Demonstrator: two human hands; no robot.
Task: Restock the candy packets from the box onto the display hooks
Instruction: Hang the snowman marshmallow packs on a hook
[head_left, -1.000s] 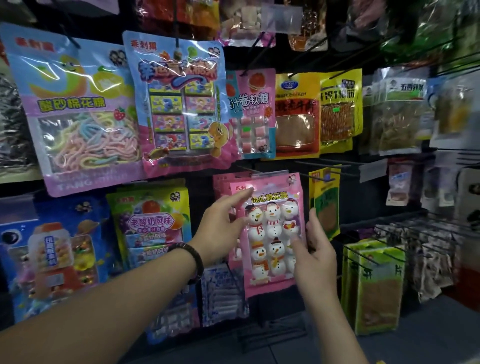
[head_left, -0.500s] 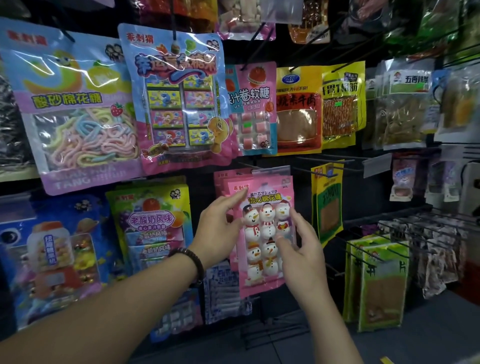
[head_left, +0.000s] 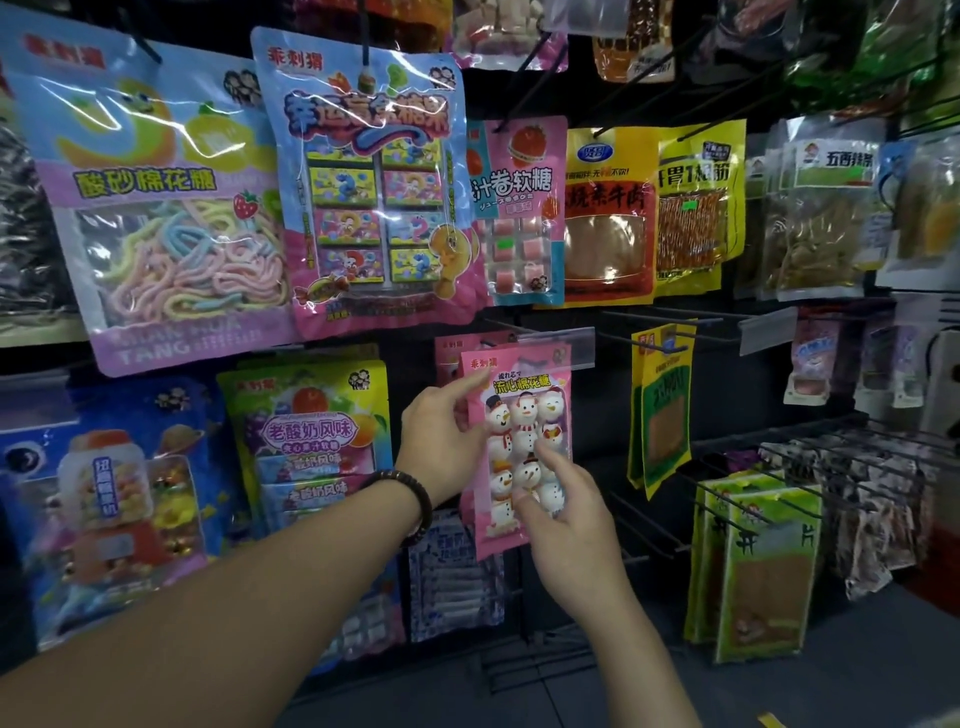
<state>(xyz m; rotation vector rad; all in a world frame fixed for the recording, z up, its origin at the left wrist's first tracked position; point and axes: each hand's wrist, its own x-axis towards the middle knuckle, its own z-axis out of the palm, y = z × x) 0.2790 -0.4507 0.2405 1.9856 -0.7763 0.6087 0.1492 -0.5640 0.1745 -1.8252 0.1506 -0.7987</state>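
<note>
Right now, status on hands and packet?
Left hand at left edge of pink packet, grip unclear. Right hand pressing its front. Packet's top behind clear price tag; hook hidden.

1. The snowman packet (head_left: 524, 441) hangs on a hook (head_left: 501, 328), in front of more packets (head_left: 449, 356).
2. The left hand (head_left: 441, 441) touches its left edge; the right hand (head_left: 566, 514) rests on its lower front.
3. A yoghurt-candy packet (head_left: 311, 441) hangs to its left, a roll-candy packet (head_left: 519, 208) above it, and a narrow packet (head_left: 662, 410) to its right.
</note>
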